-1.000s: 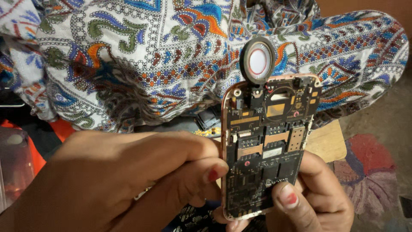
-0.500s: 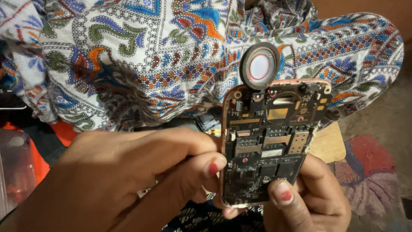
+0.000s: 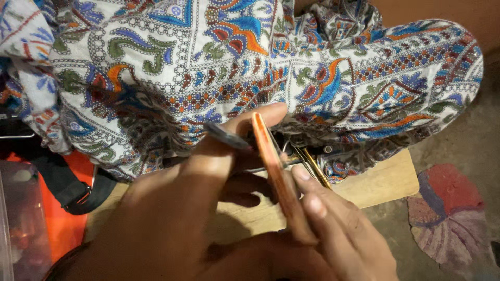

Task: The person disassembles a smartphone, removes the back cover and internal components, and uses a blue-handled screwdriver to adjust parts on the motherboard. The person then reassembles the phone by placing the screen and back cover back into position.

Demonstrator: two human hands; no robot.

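We have the opened phone (image 3: 278,177) edge-on above the wooden surface (image 3: 380,182), right hand (image 3: 344,234) gripping its lower edge, left hand (image 3: 172,218) pinching a dark part (image 3: 226,136) just left of its top. Tweezers (image 3: 312,164) lie right of the phone.

Warm, dim indoor light is falling from above and slightly right, leaving the upper half of the frame brightest, where the patterned cloth (image 3: 208,67) is showing crisp detail. The lower centre is sitting in shadow: the left hand (image 3: 172,218) and the right hand (image 3: 344,234) are reading dark and soft, being close to the lens and slightly out of focus. The left edge is blurring, with a hazy translucent container (image 3: 21,224). The orange phone edge (image 3: 276,177) is catching a mild highlight. No harsh glare is appearing.
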